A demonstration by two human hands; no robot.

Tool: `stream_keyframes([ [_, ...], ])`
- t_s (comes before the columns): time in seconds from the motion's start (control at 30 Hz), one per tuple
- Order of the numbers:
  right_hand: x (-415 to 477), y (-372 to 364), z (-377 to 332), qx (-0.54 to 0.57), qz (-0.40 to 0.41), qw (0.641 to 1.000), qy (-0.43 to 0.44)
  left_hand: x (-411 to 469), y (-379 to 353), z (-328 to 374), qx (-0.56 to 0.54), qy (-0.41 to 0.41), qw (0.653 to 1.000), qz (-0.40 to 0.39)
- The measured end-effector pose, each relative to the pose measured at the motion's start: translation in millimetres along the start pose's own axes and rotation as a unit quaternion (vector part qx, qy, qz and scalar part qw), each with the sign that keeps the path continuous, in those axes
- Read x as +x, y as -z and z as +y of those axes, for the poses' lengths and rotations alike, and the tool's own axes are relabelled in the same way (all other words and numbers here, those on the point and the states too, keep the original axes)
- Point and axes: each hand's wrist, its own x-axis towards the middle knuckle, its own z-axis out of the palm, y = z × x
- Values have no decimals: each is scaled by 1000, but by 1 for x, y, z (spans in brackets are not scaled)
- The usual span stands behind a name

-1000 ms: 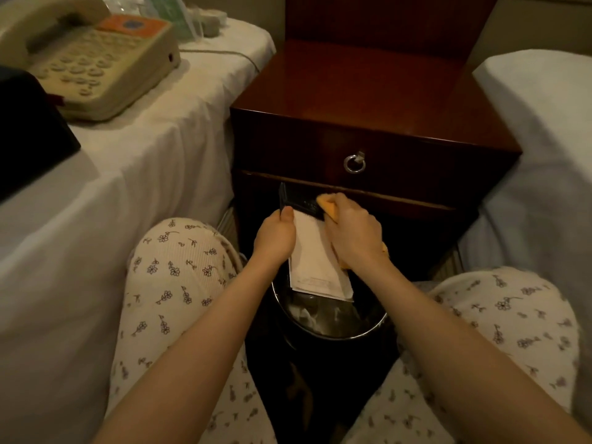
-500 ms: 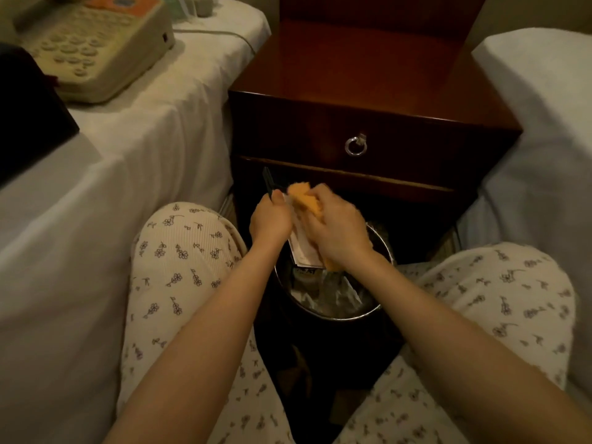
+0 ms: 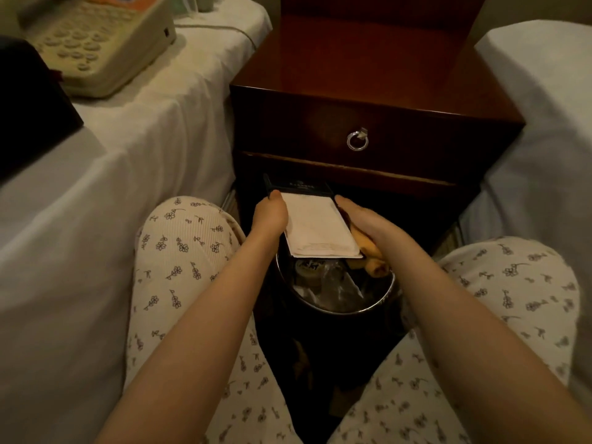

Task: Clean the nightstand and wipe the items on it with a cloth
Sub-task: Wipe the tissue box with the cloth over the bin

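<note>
A dark wooden nightstand (image 3: 368,75) stands between two beds, its top bare. In front of it, over a waste bin, my left hand (image 3: 270,214) grips the left edge of a black notepad holder (image 3: 301,186) carrying white paper (image 3: 315,227). My right hand (image 3: 362,221) is at the holder's right edge and holds an orange cloth (image 3: 368,254) bunched under the palm. The cloth hangs beside and below the paper.
A round metal-rimmed waste bin (image 3: 333,307) with rubbish sits between my knees. On the left bed (image 3: 128,149) lie a beige telephone (image 3: 96,43) and a black box (image 3: 28,100). A second white bed (image 3: 544,123) is at right. The drawer has a ring pull (image 3: 357,140).
My right hand with the cloth has moved off the top of the paper to the holder's right side. The notepad now lies flatter and fully uncovered.
</note>
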Motion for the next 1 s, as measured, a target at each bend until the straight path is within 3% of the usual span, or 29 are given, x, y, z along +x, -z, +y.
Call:
stream_keyframes([
  [0.07,-4,1,0,40,-61,997,-2,0,1,2,11,33,999,-24],
  [0.13,-5,3,-2,92,-67,993,34,1,-1,1,110,32,993,-15],
  [0.2,-10,3,-5,123,-60,987,84,1,-2,-9,295,-12,955,1],
  [0.27,-14,-2,-7,98,-35,987,120,4,-3,-17,336,-73,939,-6],
  [0.37,-22,-12,-7,80,-18,983,163,7,-7,-16,111,-21,990,-80],
  [0.5,-30,-22,-12,101,-31,968,228,5,-12,-9,-39,20,989,-143],
  [0.6,-37,-32,-7,91,-30,962,255,4,-12,-8,-181,0,939,-294],
  [0.7,-44,-37,3,-98,91,914,383,2,-14,-10,-313,-54,859,-402],
  [0.77,-42,-36,5,-194,168,871,420,2,-15,-13,-331,-68,835,-435],
  [0.83,-36,-33,2,-213,217,861,407,1,-14,-14,-323,-70,832,-446],
  [1.0,-17,-15,-5,-186,324,880,292,-11,-14,-15,-222,-59,903,-363],
])
